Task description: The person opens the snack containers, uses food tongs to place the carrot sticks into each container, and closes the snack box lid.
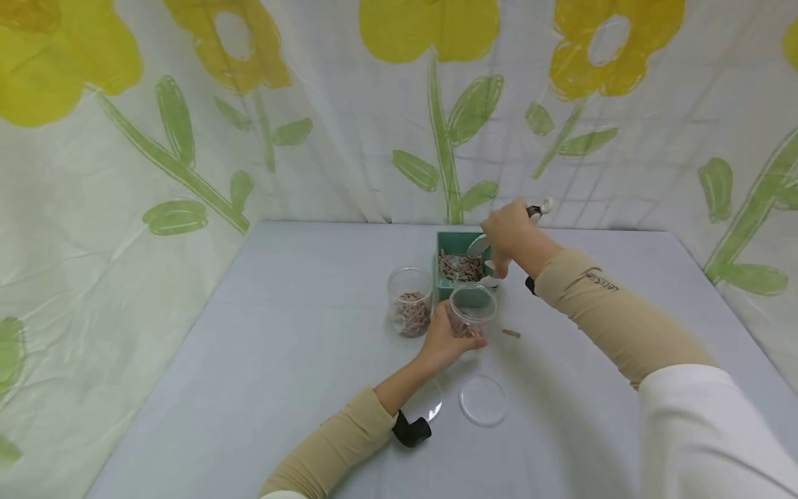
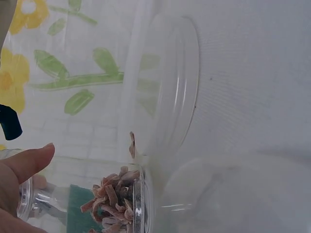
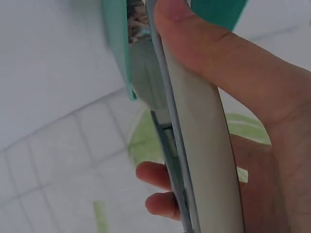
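My left hand (image 1: 444, 341) grips a clear round jar (image 1: 472, 305), thumb and fingers round its side. Some brown dried strips (image 2: 114, 201) lie at the jar's bottom in the left wrist view. Just behind it stands a green box (image 1: 438, 263) that holds more brown strips (image 1: 460, 267). My right hand (image 1: 512, 234) is over the right side of this box and holds tongs (image 3: 199, 131) with pale handles. One blade of the tongs reaches into the box. Whether the tongs pinch a strip cannot be made out.
A second clear jar (image 1: 411, 305), part filled with strips, stands left of the held jar. Two clear lids lie nearer me, one lid (image 1: 483, 400) in full view, the other lid (image 1: 431, 405) partly under the left forearm. A loose strip (image 1: 511, 333) is on the table.
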The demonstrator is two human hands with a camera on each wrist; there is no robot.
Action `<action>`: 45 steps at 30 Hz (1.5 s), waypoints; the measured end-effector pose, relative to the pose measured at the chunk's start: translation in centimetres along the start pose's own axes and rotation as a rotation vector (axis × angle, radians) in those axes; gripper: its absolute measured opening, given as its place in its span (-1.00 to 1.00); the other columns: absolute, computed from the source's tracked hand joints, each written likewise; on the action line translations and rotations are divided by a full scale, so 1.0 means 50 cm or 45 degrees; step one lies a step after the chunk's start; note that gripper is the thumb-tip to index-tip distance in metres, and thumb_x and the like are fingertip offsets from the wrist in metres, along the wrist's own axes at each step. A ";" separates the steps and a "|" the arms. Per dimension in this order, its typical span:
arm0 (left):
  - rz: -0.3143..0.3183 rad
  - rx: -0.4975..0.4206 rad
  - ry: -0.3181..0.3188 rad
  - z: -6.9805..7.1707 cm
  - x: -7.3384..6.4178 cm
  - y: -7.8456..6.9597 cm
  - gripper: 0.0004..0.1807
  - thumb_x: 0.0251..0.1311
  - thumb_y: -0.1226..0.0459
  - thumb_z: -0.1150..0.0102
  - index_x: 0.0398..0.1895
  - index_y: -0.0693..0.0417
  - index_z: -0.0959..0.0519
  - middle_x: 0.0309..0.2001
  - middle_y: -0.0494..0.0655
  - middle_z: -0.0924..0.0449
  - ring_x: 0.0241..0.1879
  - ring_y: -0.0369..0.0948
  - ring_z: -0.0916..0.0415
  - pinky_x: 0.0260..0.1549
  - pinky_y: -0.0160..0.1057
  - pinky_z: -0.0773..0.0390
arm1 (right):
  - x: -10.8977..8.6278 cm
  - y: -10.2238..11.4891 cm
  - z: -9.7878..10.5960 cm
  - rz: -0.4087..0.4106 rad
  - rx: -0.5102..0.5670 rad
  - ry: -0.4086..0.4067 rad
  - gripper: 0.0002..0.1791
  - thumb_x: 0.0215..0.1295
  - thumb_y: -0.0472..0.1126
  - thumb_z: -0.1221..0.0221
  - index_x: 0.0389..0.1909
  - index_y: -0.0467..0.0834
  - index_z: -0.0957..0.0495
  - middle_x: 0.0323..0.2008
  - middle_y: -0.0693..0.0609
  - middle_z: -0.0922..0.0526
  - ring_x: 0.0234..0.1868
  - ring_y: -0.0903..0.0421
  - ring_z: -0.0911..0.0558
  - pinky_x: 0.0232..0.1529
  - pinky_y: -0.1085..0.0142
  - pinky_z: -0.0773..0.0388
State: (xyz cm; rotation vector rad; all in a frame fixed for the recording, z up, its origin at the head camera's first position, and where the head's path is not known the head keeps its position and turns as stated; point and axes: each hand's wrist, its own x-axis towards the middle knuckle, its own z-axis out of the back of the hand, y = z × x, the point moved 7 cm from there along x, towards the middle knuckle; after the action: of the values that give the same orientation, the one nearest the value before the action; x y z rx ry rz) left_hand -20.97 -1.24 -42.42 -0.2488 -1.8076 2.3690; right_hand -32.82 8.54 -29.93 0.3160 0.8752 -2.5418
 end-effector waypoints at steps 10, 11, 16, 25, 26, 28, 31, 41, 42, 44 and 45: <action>-0.006 -0.013 0.002 -0.001 0.000 0.002 -0.12 0.02 0.37 -0.44 0.32 0.39 -0.10 0.25 0.27 -0.26 0.31 0.09 -0.21 0.32 0.07 -0.17 | 0.027 -0.008 -0.013 -0.031 0.077 -0.032 -0.42 -0.08 0.14 -0.42 -0.13 -0.18 -0.62 -0.33 -0.08 -0.60 -0.39 -0.01 -0.54 -0.25 0.07 -0.58; -0.008 -0.016 0.003 -0.002 0.000 0.001 -0.12 0.02 0.36 -0.44 0.32 0.40 -0.10 0.25 0.28 -0.26 0.31 0.09 -0.21 0.32 0.07 -0.17 | 0.028 -0.010 -0.015 -0.026 0.104 -0.062 -0.48 -0.06 0.11 -0.42 -0.18 -0.18 -0.63 -0.35 -0.07 -0.60 -0.41 0.00 -0.54 -0.27 0.09 -0.58; -0.013 0.007 -0.006 0.001 -0.001 -0.001 -0.10 0.01 0.33 -0.45 0.34 0.38 -0.10 0.26 0.26 -0.26 0.30 0.08 -0.22 0.33 0.06 -0.17 | 0.022 -0.012 -0.027 0.028 0.158 -0.245 -0.63 0.03 0.06 -0.38 -0.37 -0.18 -0.61 -0.51 -0.05 -0.55 -0.53 0.03 -0.51 -0.42 0.12 -0.58; 0.007 0.036 -0.022 0.004 -0.006 -0.006 -0.11 0.02 0.32 -0.45 0.33 0.34 -0.10 0.25 0.24 -0.26 0.30 0.09 -0.21 0.30 0.08 -0.20 | -0.001 0.015 -0.055 0.088 0.181 -0.402 -0.67 0.14 -0.16 -0.24 -0.71 -0.09 -0.35 -0.73 0.07 -0.31 -0.65 0.16 -0.16 -0.61 0.28 -0.19; 0.007 0.031 -0.021 0.003 -0.006 -0.006 -0.11 0.03 0.32 -0.45 0.33 0.34 -0.10 0.25 0.25 -0.26 0.30 0.09 -0.21 0.30 0.08 -0.20 | -0.003 0.017 -0.059 0.088 0.191 -0.409 -0.66 0.16 -0.16 -0.24 -0.71 -0.09 -0.35 -0.74 0.07 -0.30 -0.66 0.16 -0.16 -0.61 0.28 -0.19; 0.005 0.019 -0.020 0.002 -0.007 -0.006 -0.11 0.03 0.32 -0.44 0.33 0.35 -0.09 0.25 0.25 -0.25 0.30 0.10 -0.21 0.30 0.08 -0.19 | -0.008 0.021 -0.066 0.091 0.192 -0.432 -0.65 0.18 -0.15 -0.25 -0.70 -0.09 -0.35 -0.75 0.06 -0.31 -0.68 0.16 -0.20 -0.63 0.28 -0.25; -0.001 0.011 -0.022 0.001 -0.007 -0.006 -0.11 0.03 0.33 -0.44 0.33 0.36 -0.09 0.24 0.26 -0.25 0.30 0.10 -0.21 0.31 0.08 -0.19 | -0.014 0.025 -0.074 0.099 0.198 -0.492 -0.64 0.17 -0.12 -0.30 -0.70 -0.09 -0.38 -0.77 0.06 -0.34 -0.71 0.15 -0.29 -0.64 0.26 -0.40; -0.002 0.009 -0.033 0.000 -0.004 -0.004 -0.09 0.04 0.32 -0.43 0.35 0.38 -0.06 0.25 0.25 -0.24 0.31 0.11 -0.20 0.31 0.10 -0.18 | -0.027 0.021 -0.079 0.086 0.285 -0.548 -0.69 0.17 -0.08 -0.33 -0.63 -0.11 -0.50 -0.73 0.06 -0.41 -0.70 0.14 -0.39 -0.63 0.20 -0.49; 0.002 0.007 -0.031 0.000 -0.004 -0.005 -0.09 0.04 0.32 -0.43 0.35 0.37 -0.06 0.25 0.24 -0.24 0.31 0.11 -0.20 0.31 0.09 -0.18 | -0.028 0.016 -0.082 0.074 0.324 -0.514 -0.70 0.18 -0.06 -0.32 -0.61 -0.12 -0.51 -0.72 0.06 -0.43 -0.69 0.13 -0.40 -0.62 0.19 -0.51; 0.003 0.008 -0.029 -0.001 -0.005 -0.005 -0.09 0.04 0.32 -0.43 0.35 0.37 -0.06 0.25 0.24 -0.24 0.31 0.11 -0.20 0.31 0.09 -0.19 | -0.031 0.004 -0.086 0.047 0.400 -0.456 -0.68 0.21 -0.02 -0.30 -0.59 -0.11 -0.50 -0.69 0.06 -0.44 -0.68 0.12 -0.41 -0.61 0.17 -0.51; 0.003 0.005 -0.028 -0.001 -0.005 -0.005 -0.09 0.05 0.32 -0.43 0.35 0.37 -0.07 0.25 0.24 -0.25 0.31 0.11 -0.20 0.30 0.09 -0.19 | -0.034 -0.003 -0.088 0.034 0.440 -0.439 -0.67 0.22 -0.01 -0.29 -0.60 -0.11 -0.49 -0.69 0.05 -0.45 -0.67 0.11 -0.41 -0.61 0.16 -0.50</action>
State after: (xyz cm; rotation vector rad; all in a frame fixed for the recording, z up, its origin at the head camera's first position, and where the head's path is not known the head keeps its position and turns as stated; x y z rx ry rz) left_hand -20.72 -1.15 -42.17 -0.2254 -1.8130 2.3857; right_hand -31.10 11.95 -32.68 -0.0136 0.3016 -2.6071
